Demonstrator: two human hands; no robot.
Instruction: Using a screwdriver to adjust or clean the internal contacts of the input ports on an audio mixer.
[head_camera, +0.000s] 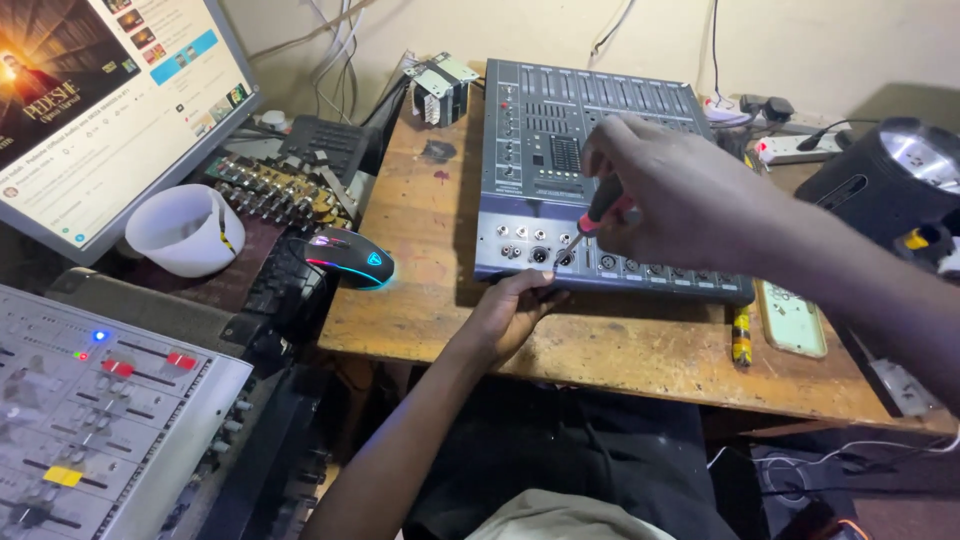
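A grey audio mixer (540, 130) lies flat on the wooden table (420, 260), its jack sockets along the near edge. My right hand (670, 195) grips a screwdriver (598, 215) with a red and black handle. Its tip rests on the mixer's front panel near the sockets. My left hand (510, 310) presses against the mixer's near edge, fingers curled on the front rim, holding it steady.
A black lit mouse (348, 258) sits left of the mixer. A white cup (185, 230), a circuit board (275, 190) and a monitor (110, 100) stand at the left. Another mixer (90, 420) is at bottom left. A phone (790, 318), a yellow tool (741, 335) and a black lamp (885, 175) lie right.
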